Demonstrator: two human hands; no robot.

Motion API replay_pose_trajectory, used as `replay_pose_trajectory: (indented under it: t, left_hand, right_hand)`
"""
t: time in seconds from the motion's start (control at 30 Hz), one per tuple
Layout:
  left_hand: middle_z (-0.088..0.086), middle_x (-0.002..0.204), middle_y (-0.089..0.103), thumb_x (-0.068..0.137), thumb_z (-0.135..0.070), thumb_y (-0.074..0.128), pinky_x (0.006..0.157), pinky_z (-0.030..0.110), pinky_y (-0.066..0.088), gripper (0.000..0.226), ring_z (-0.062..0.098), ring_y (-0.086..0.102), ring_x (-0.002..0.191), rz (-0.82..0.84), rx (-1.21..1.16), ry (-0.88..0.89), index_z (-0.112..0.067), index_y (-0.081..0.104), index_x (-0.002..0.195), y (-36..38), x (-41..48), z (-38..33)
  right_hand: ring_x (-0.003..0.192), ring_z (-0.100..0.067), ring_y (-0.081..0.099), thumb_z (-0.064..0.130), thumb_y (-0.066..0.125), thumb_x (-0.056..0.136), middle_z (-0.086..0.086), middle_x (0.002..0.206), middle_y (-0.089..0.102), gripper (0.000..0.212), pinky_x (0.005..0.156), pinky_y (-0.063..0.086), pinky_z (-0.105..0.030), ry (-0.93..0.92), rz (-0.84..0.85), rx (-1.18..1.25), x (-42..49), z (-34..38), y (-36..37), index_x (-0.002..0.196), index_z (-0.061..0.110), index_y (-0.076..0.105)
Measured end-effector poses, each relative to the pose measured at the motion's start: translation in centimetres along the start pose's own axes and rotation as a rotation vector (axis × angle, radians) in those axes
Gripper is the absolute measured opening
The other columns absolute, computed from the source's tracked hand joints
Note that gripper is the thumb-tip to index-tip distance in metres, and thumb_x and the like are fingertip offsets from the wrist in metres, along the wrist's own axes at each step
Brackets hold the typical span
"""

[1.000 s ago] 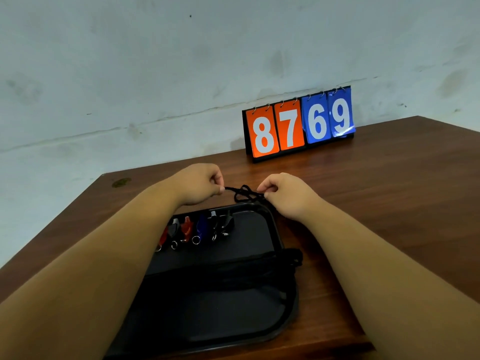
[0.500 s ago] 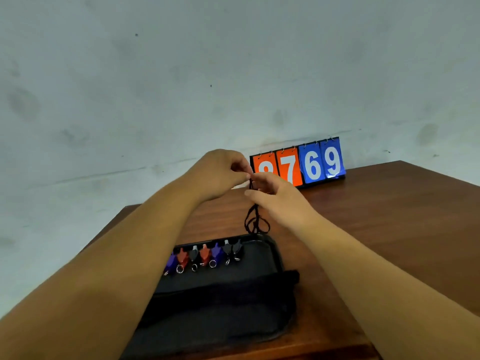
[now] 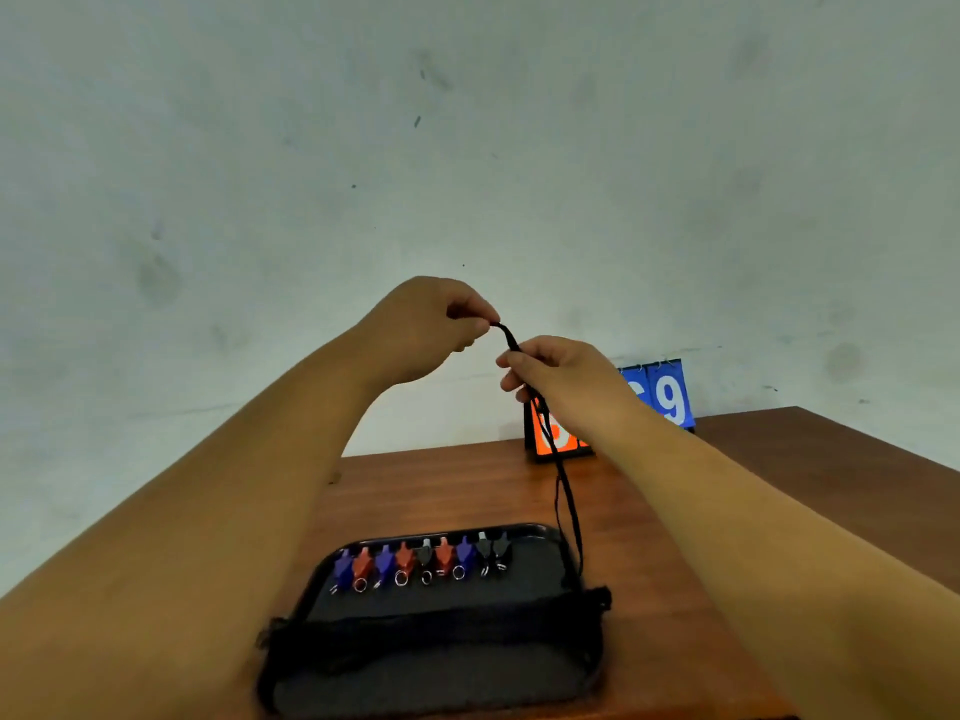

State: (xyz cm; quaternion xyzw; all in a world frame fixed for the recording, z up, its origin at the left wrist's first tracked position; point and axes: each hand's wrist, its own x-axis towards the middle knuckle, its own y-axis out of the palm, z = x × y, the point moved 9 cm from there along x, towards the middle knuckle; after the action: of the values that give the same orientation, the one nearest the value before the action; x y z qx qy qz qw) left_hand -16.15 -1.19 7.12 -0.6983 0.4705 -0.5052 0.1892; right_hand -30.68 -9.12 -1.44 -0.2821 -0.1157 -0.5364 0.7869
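Soft black fabric case [image 3: 441,678] open flat on the wood counter [image 3: 779,485]. Small blue, red and black plastic pieces [image 3: 423,561] with metal rings line its far edge. Thin black cord [image 3: 566,491] rises from its right side. My left fingers [image 3: 475,332] pinch the cord's top, right fingers [image 3: 519,363] just below. Flip scoreboard [image 3: 670,394] behind.

The right grip [image 3: 566,387] covers most of the number board [image 3: 670,394]: only the 9 reads whole, and the orange cards are almost hidden. The top end of the black cord [image 3: 569,501] is lost inside the left grip [image 3: 421,330]; its lower end at the case [image 3: 441,678] is too dark to tell. The small coloured pieces [image 3: 405,561] there are blurred.
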Motion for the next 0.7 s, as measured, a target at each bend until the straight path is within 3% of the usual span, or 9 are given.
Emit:
replay_pose_trajectory:
  t: [0.2,0.33,0.4,0.47,0.6,0.7]
  left_hand:
    - [-0.003,0.098,0.077,0.106,-0.027,0.065,0.064,0.026,0.048,0.017,0.021,0.074,0.096,-0.062,0.006,-0.009,-0.034,0.08,0.104,-4.1,-1.9,-1.1]
    - [-0.007,0.095,0.079,0.106,-0.025,0.067,0.07,0.02,0.05,0.016,0.007,0.078,0.09,-0.107,-0.074,-0.044,-0.032,0.08,0.103,-6.2,-3.4,-0.6]
    - [-0.009,0.094,0.079,0.106,-0.025,0.067,0.06,0.011,0.046,0.016,0.004,0.078,0.086,-0.13,-0.096,-0.067,-0.031,0.081,0.104,-7.1,-4.1,0.0]
    - [-0.01,0.092,0.078,0.106,-0.025,0.067,0.057,0.012,0.044,0.017,0.002,0.077,0.084,-0.148,-0.092,-0.091,-0.033,0.082,0.102,-7.8,-5.0,0.8]
    - [-0.01,0.096,0.079,0.105,-0.025,0.069,0.059,0.008,0.045,0.017,0.004,0.077,0.085,-0.179,-0.147,-0.143,-0.034,0.083,0.104,-8.8,-7.0,3.2]
    - [-0.008,0.097,0.081,0.103,-0.022,0.072,0.076,0.013,0.053,0.017,0.004,0.076,0.082,-0.183,-0.236,-0.175,-0.033,0.086,0.104,-9.0,-8.7,5.5]
  right_hand:
    - [0.062,-0.005,0.058,0.038,0.052,0.112,0.01,0.073,0.063,0.032,0.071,0.058,-0.028,-0.039,0.042,0.041,-0.9,4.0,0.4,0.104,0.03,0.082]
    - [0.063,-0.01,0.055,0.04,0.05,0.113,0.007,0.072,0.055,0.036,0.071,0.059,-0.034,-0.031,0.098,0.109,-1.7,5.2,1.5,0.101,0.026,0.082]
    - [0.062,-0.012,0.053,0.039,0.049,0.114,0.006,0.073,0.053,0.037,0.07,0.057,-0.034,-0.027,0.136,0.1,-2.1,5.5,2.2,0.101,0.023,0.081]
    - [0.062,-0.013,0.052,0.038,0.049,0.114,0.005,0.074,0.053,0.037,0.069,0.056,-0.033,-0.022,0.171,0.087,-2.6,5.6,2.9,0.101,0.021,0.079]
    - [0.063,-0.013,0.051,0.038,0.05,0.114,0.005,0.074,0.051,0.037,0.068,0.055,-0.03,0.005,0.199,0.076,-3.4,4.9,4.1,0.1,0.021,0.079]
    - [0.063,-0.013,0.051,0.037,0.053,0.113,0.005,0.074,0.051,0.034,0.067,0.053,-0.029,0.026,0.239,0.06,-3.8,3.8,4.8,0.101,0.027,0.083]
